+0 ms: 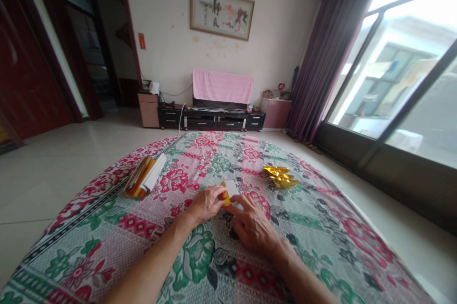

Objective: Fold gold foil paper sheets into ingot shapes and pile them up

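Note:
Near the middle of the cloth-covered table, both my hands hold one sheet of gold paper [226, 198] with a white side. My left hand [206, 205] pinches its left edge between thumb and fingers. From the right, my right hand [253, 222] grips the lower right part, fingers bent over it. A white flap [232, 188] shows just beyond the fingertips. Several shiny folded gold paper pieces [280, 177] lie together to the right of my hands. At the left rests a curled stack of gold and white paper sheets [144, 176].
A patterned red, green and grey tablecloth [200, 256] covers the round table. Beyond it stand a low black TV cabinet [214, 121] and a screen under a pink cloth [223, 86]. Purple curtains [321, 52] and a large window [403, 71] are on the right.

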{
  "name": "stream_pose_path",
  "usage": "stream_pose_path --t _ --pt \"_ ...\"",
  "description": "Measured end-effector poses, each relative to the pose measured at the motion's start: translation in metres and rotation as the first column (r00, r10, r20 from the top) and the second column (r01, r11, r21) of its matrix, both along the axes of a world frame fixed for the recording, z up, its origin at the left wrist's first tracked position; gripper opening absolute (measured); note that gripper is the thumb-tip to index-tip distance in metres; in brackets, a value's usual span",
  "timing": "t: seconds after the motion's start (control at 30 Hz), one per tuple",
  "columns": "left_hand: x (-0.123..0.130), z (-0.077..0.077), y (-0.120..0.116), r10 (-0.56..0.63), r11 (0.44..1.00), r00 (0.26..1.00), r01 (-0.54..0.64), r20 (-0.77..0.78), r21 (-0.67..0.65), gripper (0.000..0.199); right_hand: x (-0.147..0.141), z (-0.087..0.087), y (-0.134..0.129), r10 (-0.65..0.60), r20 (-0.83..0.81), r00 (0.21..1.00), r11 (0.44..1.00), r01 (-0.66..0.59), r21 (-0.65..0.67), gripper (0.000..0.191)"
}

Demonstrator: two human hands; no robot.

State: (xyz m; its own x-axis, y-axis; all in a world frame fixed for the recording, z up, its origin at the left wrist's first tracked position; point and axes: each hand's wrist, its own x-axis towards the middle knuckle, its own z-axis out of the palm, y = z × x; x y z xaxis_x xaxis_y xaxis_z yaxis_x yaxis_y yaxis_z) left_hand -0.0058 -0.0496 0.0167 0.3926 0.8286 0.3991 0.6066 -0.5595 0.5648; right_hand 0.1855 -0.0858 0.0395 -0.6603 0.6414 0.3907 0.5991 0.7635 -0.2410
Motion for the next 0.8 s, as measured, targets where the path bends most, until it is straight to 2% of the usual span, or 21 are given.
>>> stream_pose_path --t 0.17,0.4,0.53,0.7,0.8 --pt "0.000 -0.001 0.000 0.000 1.000 1.000 0.000 -0.001 0.014 0.028 -0.001 0.000 0.001 0.007 0.008 1.000 1.000 -0.007 -0.007 0.029" --pt "0.000 -0.003 0.002 0.007 1.000 1.000 -0.007 -0.006 0.009 0.031 0.012 -0.008 0.010 0.028 -0.172 0.985 0.999 -0.034 -0.033 0.024" --pt "0.000 -0.004 0.003 0.011 1.000 1.000 -0.011 0.004 0.004 0.031 0.021 -0.014 0.018 -0.045 -0.272 0.961 0.999 0.044 -0.012 0.024" --pt "0.002 0.000 -0.001 -0.027 0.999 1.000 0.027 -0.005 0.037 0.021 0.021 -0.017 0.021 -0.057 -0.196 0.979 0.998 0.062 0.016 0.029" --pt "0.002 0.002 -0.003 -0.033 0.993 0.998 0.038 -0.053 0.108 0.017 0.019 -0.014 0.018 -0.045 -0.123 0.991 0.999 0.047 0.009 0.027"
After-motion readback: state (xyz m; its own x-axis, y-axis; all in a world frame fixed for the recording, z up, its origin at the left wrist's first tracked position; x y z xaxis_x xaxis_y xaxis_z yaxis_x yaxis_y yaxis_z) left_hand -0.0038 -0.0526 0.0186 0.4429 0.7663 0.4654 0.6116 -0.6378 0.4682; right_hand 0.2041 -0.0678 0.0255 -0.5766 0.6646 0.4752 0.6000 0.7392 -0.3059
